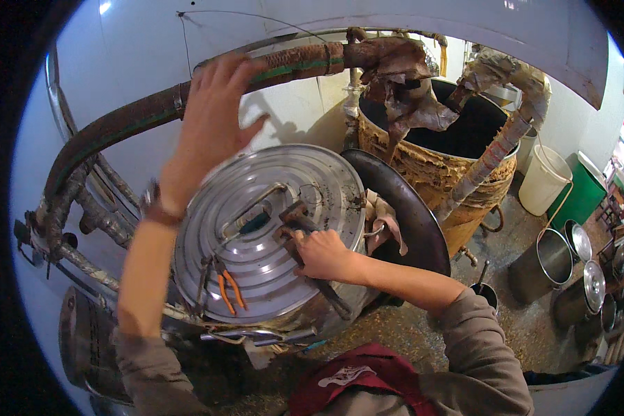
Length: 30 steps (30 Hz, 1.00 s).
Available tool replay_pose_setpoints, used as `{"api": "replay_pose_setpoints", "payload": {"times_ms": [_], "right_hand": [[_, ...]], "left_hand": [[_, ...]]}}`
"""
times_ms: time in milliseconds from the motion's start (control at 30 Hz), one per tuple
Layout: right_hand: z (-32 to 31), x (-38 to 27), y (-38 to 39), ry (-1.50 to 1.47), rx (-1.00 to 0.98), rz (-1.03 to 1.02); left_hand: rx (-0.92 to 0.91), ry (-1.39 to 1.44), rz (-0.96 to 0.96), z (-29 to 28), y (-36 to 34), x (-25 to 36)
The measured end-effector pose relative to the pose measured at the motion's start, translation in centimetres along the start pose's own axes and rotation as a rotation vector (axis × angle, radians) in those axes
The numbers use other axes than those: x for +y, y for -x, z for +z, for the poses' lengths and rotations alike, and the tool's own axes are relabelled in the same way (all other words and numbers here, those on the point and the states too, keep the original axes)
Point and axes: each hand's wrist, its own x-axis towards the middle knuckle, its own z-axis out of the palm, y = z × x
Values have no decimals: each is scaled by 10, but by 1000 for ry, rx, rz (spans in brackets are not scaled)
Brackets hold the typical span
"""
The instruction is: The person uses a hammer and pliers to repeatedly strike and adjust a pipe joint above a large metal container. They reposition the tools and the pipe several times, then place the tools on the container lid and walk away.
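My left hand (218,114) is raised with its fingers spread at a thick brown wrapped pipe (125,118) that curves along the wall. It holds nothing; whether it touches the pipe I cannot tell. My right hand (324,255) is wrapped round a dark, worn pipe wrench (331,295), its jaws pointing away from me over a large ridged metal lid (326,173). The lid covers a big round pot and has a raised loop handle (253,210). Near its front left edge lie orange-handled pliers (229,288) and a second dark tool (203,283).
A dark pan-shaped metal piece (419,208) leans beside the pot. Behind it stands a tall crusted barrel (423,159) with wrapped pipes. To the right are a white bucket (544,184), a green bin (579,194) and several metal pots (541,267) on the wet-looking floor.
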Motion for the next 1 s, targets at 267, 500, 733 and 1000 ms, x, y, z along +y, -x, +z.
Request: {"api": "replay_pose_setpoints", "payload": {"times_ms": [267,500,733,1000], "right_hand": [[32,16,-11,-305,-15,153],[-11,5,1,-1173,-155,343],[-31,-57,48,-930,348,153],[8,-31,51,-1478,279,215]], "left_hand": [[-985,1163,-1129,-7,188,68],[-732,1760,-1653,11,247,92],[56,2100,-1521,16,195,107],[-46,2082,-1400,8,132,134]]}}
